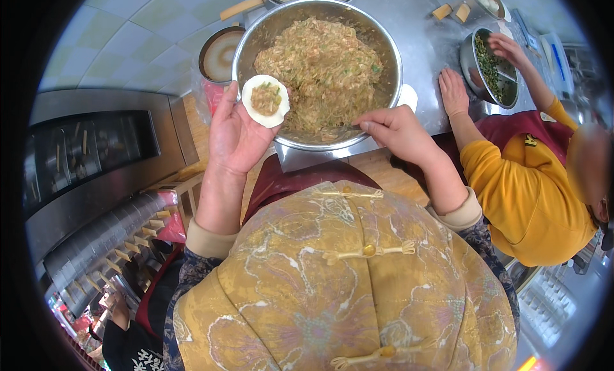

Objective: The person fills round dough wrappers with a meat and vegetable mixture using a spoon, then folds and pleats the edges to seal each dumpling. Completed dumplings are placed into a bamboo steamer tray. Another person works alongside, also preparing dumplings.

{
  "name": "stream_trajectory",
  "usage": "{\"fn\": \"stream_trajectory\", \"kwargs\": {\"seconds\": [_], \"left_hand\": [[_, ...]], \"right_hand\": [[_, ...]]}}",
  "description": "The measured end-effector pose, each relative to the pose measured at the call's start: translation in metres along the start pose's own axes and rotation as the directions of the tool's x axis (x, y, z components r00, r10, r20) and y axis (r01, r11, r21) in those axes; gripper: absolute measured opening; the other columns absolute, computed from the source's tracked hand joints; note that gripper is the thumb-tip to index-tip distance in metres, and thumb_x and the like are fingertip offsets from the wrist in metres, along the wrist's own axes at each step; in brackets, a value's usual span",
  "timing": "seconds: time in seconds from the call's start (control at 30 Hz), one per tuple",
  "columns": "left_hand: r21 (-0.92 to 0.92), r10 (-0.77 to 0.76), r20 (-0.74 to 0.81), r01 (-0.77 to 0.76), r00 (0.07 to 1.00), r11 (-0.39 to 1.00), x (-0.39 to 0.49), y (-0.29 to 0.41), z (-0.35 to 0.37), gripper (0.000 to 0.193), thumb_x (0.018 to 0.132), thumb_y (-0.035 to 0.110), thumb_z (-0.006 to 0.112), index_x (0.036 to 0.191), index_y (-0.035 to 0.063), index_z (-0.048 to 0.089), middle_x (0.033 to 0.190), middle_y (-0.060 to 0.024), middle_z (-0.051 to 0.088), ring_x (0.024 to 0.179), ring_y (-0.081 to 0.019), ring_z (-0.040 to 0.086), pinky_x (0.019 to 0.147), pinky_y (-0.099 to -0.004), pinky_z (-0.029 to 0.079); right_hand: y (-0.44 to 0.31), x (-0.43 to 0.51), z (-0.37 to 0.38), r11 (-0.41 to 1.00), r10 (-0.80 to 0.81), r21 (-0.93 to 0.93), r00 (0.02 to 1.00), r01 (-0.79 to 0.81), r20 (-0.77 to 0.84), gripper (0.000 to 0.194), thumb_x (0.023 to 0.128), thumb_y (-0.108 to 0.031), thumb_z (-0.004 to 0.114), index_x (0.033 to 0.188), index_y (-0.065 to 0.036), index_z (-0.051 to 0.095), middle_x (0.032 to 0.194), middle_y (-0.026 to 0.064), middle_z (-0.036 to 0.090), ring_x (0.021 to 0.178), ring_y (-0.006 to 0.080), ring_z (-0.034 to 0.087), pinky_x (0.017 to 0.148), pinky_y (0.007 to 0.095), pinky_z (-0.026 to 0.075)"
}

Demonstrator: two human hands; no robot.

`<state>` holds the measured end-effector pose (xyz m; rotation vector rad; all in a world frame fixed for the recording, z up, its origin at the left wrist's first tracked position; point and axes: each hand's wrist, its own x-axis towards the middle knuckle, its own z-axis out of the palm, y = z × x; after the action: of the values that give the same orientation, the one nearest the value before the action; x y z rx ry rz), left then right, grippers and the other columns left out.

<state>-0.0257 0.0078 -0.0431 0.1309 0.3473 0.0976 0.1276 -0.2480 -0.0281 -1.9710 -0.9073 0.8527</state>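
Note:
On the fingers of my left hand lies a round white dough wrapper. A dab of pale minced filling with green bits sits in its middle. The hand is palm up at the near left rim of a large steel bowl. A big mound of minced filling fills much of this bowl. At the near right rim, my right hand pinches the end of a thin flat utensil. The utensil's blade is smeared and rests low against the filling.
White dough wrappers lie right of the bowl on the steel table. A co-worker's hand rests there, the other at a steel bowl of chopped greens. Round pans stand at the left and back. Another person is lower left.

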Motion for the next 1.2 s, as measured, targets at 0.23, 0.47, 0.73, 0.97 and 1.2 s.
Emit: {"fn": "stream_trajectory", "kwargs": {"seconds": [0.23,0.47,0.73,0.97,1.2], "left_hand": [[-0.084,-0.076,-0.067,0.071,0.995,0.994,0.006,-0.006,0.003,0.054,0.102,0.042,0.042,0.134,-0.001,0.047,0.136,-0.0229,0.052,0.128,-0.036,0.05,0.106,-0.0466,0.043],[0.005,-0.088,-0.067,0.089,0.994,0.996,0.023,-0.024,0.028,0.048,0.104,0.037,0.039,0.134,0.0012,0.044,0.135,-0.0151,0.053,0.125,-0.0284,0.05,0.108,-0.0435,0.039],[-0.021,-0.129,-0.085,0.127,0.988,0.992,0.03,-0.028,0.025,0.046,0.103,0.037,0.041,0.131,0.0015,0.047,0.13,-0.0168,0.055,0.121,-0.0313,0.054,0.104,-0.0451,0.044],[0.038,-0.081,-0.106,0.086,0.991,0.996,0.026,-0.023,0.019,0.038,0.097,0.011,0.055,0.13,-0.0028,0.045,0.129,-0.0232,0.052,0.119,-0.0353,0.055,0.103,-0.0439,0.048],[0.398,0.027,-0.075,0.005,0.997,0.917,0.026,-0.047,0.048,0.038,0.094,-0.002,0.053,0.131,-0.0036,0.041,0.126,-0.0205,0.054,0.118,-0.0309,0.057,0.103,-0.0391,0.049]], "right_hand": [[-0.016,0.004,-0.009,0.49,0.286,0.826,0.947,-0.278,0.149,0.019,0.093,-0.006,0.058,0.105,0.005,0.069,0.058,-0.0014,0.052,0.045,0.0043,0.04,0.041,0.0184,0.027],[-0.043,0.015,0.016,0.953,-0.029,0.272,0.935,0.132,-0.354,0.022,0.097,-0.007,0.057,0.114,0.0,0.068,0.068,-0.0004,0.061,0.06,0.0053,0.055,0.055,0.0203,0.045],[-0.036,0.007,0.016,0.95,-0.089,0.236,0.901,0.206,-0.425,0.022,0.094,-0.003,0.058,0.112,-0.003,0.071,0.071,0.0035,0.065,0.062,0.0076,0.059,0.058,0.0225,0.048],[-0.005,-0.026,-0.024,0.787,-0.406,-0.603,0.846,0.131,-0.346,0.027,0.086,-0.004,0.064,0.111,-0.008,0.07,0.074,0.0063,0.061,0.068,0.0207,0.06,0.061,0.0302,0.049],[-0.033,0.008,-0.005,0.919,-0.369,-0.313,0.799,0.238,-0.475,0.022,0.079,-0.01,0.074,0.1,-0.005,0.072,0.078,0.0049,0.062,0.072,0.0201,0.058,0.065,0.0279,0.047]]}}
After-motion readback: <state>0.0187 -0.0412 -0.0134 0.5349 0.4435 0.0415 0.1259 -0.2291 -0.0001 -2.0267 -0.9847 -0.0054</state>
